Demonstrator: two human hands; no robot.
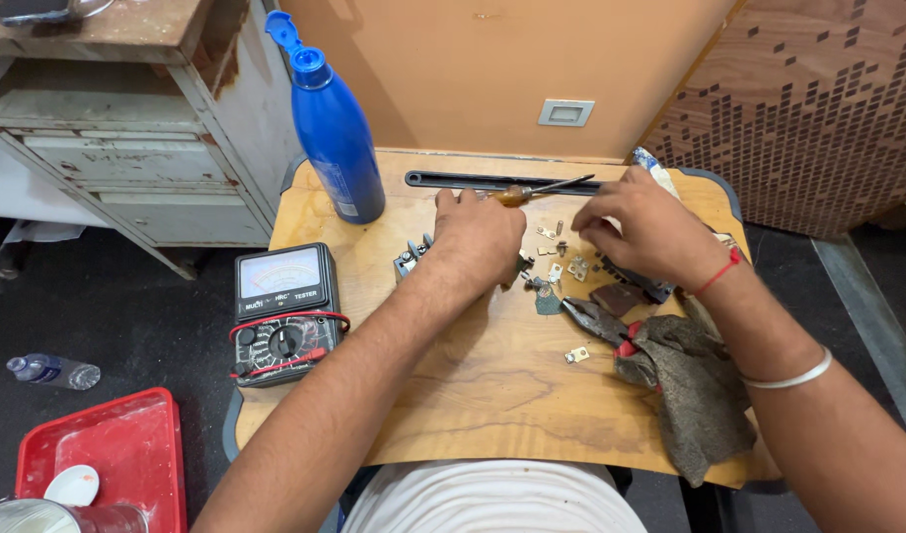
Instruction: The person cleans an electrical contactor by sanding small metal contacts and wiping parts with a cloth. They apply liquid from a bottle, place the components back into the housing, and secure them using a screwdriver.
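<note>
- Right now left hand point(481, 237) lies curled over a grey terminal block point(411, 259), grip unclear; right hand point(642, 229) pinches together among small metal clips point(575, 268).
- Risk: a sleeve sweep could scatter clips off the table point(473, 405).
- Pliers point(596, 321) and rag point(690, 385) crowd right edge; near side open.

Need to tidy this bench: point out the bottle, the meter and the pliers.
bottle point(337, 138), head view, middle of the blue body
meter point(286, 314), head view, centre of its face
pliers point(593, 318), head view, the metal nose
</note>
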